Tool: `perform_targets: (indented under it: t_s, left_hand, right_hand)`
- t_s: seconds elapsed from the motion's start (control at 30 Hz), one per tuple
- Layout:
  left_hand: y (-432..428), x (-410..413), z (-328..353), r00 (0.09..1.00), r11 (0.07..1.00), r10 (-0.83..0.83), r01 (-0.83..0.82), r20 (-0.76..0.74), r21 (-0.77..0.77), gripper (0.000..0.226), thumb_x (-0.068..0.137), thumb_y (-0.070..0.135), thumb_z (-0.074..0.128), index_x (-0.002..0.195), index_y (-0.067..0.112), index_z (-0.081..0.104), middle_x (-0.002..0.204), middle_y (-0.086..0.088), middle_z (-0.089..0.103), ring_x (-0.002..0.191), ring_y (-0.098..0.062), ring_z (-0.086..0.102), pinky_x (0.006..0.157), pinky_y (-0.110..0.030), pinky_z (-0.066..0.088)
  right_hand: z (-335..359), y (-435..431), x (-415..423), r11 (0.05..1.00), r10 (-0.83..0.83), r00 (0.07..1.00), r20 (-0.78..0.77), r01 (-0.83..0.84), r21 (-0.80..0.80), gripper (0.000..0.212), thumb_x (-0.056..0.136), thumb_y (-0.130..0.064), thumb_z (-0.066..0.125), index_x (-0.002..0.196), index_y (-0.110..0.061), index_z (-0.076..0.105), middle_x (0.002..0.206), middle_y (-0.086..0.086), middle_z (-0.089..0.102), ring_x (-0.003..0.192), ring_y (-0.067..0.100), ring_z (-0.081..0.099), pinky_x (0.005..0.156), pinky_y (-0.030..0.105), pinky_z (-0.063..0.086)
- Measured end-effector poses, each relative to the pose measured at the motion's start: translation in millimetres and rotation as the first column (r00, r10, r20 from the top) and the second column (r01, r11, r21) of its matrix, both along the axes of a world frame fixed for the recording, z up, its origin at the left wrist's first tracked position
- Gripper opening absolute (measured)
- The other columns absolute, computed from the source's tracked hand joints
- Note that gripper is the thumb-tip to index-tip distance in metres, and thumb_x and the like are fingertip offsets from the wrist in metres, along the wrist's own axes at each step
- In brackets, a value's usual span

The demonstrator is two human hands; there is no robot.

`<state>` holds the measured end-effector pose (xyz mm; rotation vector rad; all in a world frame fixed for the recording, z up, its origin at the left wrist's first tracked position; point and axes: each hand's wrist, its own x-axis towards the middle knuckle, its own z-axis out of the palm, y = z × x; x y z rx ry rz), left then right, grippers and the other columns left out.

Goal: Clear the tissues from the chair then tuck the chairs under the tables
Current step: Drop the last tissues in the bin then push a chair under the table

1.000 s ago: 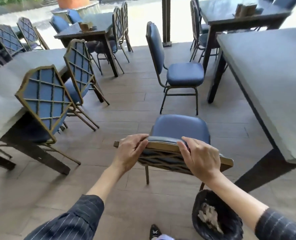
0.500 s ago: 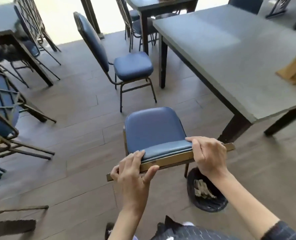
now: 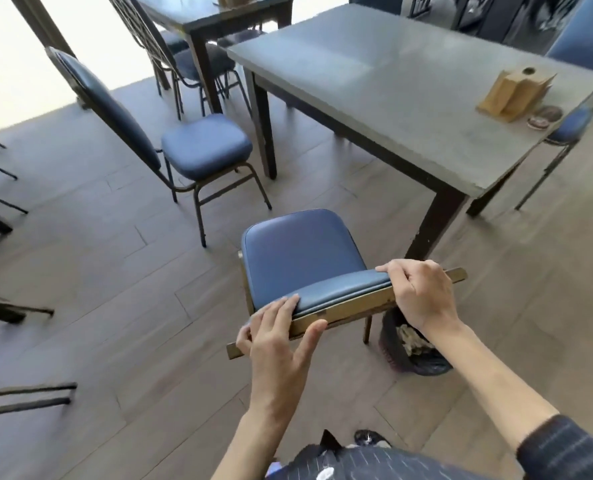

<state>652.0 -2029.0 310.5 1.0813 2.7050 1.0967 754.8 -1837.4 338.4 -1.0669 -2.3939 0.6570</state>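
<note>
Wood-look plank floor point(image 3: 115, 271) underfoot. Ahead and to the right, a large grey table point(image 3: 392, 81) on dark legs, its near corner leg just beside the held chair. Beyond that, a dark table point(image 3: 219, 15) at the top edge. Left of centre, a blue padded chair point(image 3: 205, 143) standing free on the floor, apart from the grey table, seat turned toward it. Nearest, another blue chair point(image 3: 302, 258), seen from behind and above, out in the open off the table's corner, not tucked under. Just behind its right rear leg, a black-lined bin point(image 3: 392, 351) on the floor, crumpled pale tissues point(image 3: 413, 341) inside. Left hand point(image 3: 277, 344) clasping the left end of the near chair's top rail, fingers laid over the padding, thumb along the back of the wood. Right hand point(image 3: 420, 292) gripping the right end, fingers curled over the top. Toward the grey table's far right, a wooden napkin holder point(image 3: 517, 91), with a small round dish point(image 3: 544, 117) just beside it.
</note>
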Motion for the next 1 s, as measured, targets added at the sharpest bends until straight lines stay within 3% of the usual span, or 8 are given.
perform_targets:
  t_s: [0.1, 0.17, 0.27, 0.37, 0.5, 0.7, 0.83, 1.0]
  left_hand:
    - [-9, -19, -2, 0.997, 0.997, -0.078, 0.078, -0.012, -0.003, 0.073, 0.082, 0.076, 0.023, 0.127, 0.027, 0.055, 0.126, 0.015, 0.055, 0.121, -0.003, 0.037, 0.099, -0.014, 0.003]
    - [-13, -31, -3, 0.993, 0.993, -0.114, 0.114, -0.026, -0.004, 0.072, 0.083, 0.075, 0.023, 0.127, 0.027, 0.054, 0.126, 0.014, 0.055, 0.121, -0.003, 0.037, 0.096, -0.020, 0.009]
    - [-11, -47, -5, 0.985, 0.985, -0.171, 0.171, -0.037, -0.018, 0.070, 0.083, 0.072, 0.031, 0.128, 0.024, 0.053, 0.127, 0.010, 0.056, 0.123, -0.007, 0.038, 0.098, -0.026, 0.016]
    - [-7, -61, -4, 0.978, 0.979, -0.204, 0.204, -0.037, -0.019, 0.069, 0.081, 0.069, 0.037, 0.129, 0.021, 0.053, 0.128, 0.008, 0.056, 0.125, -0.008, 0.036, 0.103, -0.035, 0.020]
    - [-5, -81, -2, 0.981, 0.982, -0.187, 0.185, -0.056, -0.048, 0.069, 0.081, 0.071, 0.031, 0.130, 0.027, 0.051, 0.128, 0.008, 0.055, 0.131, -0.015, 0.034, 0.107, -0.040, 0.016]
    - [-10, -109, -2, 0.971, 0.971, -0.233, 0.230, -0.052, -0.062, 0.069, 0.081, 0.071, 0.029, 0.128, 0.028, 0.052, 0.129, 0.007, 0.055, 0.133, -0.016, 0.032, 0.109, -0.042, 0.014]
    - [-10, -141, -2, 0.956, 0.957, -0.284, 0.279, -0.071, -0.076, 0.066, 0.081, 0.070, 0.030, 0.126, 0.028, 0.053, 0.125, 0.009, 0.057, 0.128, -0.013, 0.035, 0.100, -0.033, 0.016]
    - [-9, -186, -1, 0.940, 0.940, -0.333, 0.324, -0.077, -0.110, 0.058, 0.081, 0.068, 0.029, 0.123, 0.034, 0.051, 0.121, 0.011, 0.057, 0.119, -0.011, 0.038, 0.091, -0.030, 0.017]
  right_hand:
    - [-2, -13, -4, 1.000, -0.017, 0.999, 0.035, 0.017, -0.009, 0.056, 0.087, -0.039, 0.029, 0.078, -0.010, 0.075, 0.073, 0.006, 0.073, 0.066, 0.019, 0.059, 0.063, 0.004, 0.036]
    - [0, -13, -3, 0.997, 0.060, 0.996, 0.064, -0.057, -0.047, 0.063, 0.091, -0.051, 0.027, 0.086, -0.008, 0.072, 0.083, 0.006, 0.073, 0.077, 0.020, 0.063, 0.072, 0.016, 0.046]
    - [10, 2, 7, 0.960, 0.227, 0.961, 0.156, -0.194, -0.202, 0.060, 0.089, -0.068, 0.029, 0.115, -0.028, 0.065, 0.115, -0.012, 0.067, 0.107, 0.008, 0.058, 0.096, 0.033, 0.044]
    - [12, 17, 14, 0.977, 0.211, 0.912, 0.352, -0.183, -0.111, 0.073, 0.078, -0.082, 0.013, 0.129, -0.045, 0.050, 0.128, -0.022, 0.058, 0.120, 0.005, 0.050, 0.103, 0.042, 0.033]
    - [5, 6, 0, 0.990, 0.140, 0.922, 0.361, -0.119, -0.078, 0.077, 0.075, -0.084, 0.006, 0.128, -0.046, 0.049, 0.125, -0.019, 0.060, 0.112, 0.008, 0.051, 0.095, 0.041, 0.029]
    - [2, -6, -17, 0.993, 0.097, 0.925, 0.368, -0.067, -0.093, 0.086, 0.070, -0.086, -0.003, 0.129, -0.046, 0.047, 0.127, -0.014, 0.059, 0.114, 0.013, 0.050, 0.100, 0.046, 0.030]
    - [2, -15, -35, 0.991, 0.109, 0.915, 0.388, -0.070, -0.114, 0.079, 0.075, -0.082, 0.001, 0.131, -0.045, 0.044, 0.127, -0.011, 0.057, 0.116, 0.015, 0.048, 0.099, 0.047, 0.027]
    - [-1, -24, -62, 0.988, 0.121, 0.914, 0.388, -0.073, -0.135, 0.086, 0.070, -0.086, 0.001, 0.133, -0.043, 0.040, 0.127, -0.010, 0.053, 0.114, 0.017, 0.043, 0.098, 0.049, 0.025]
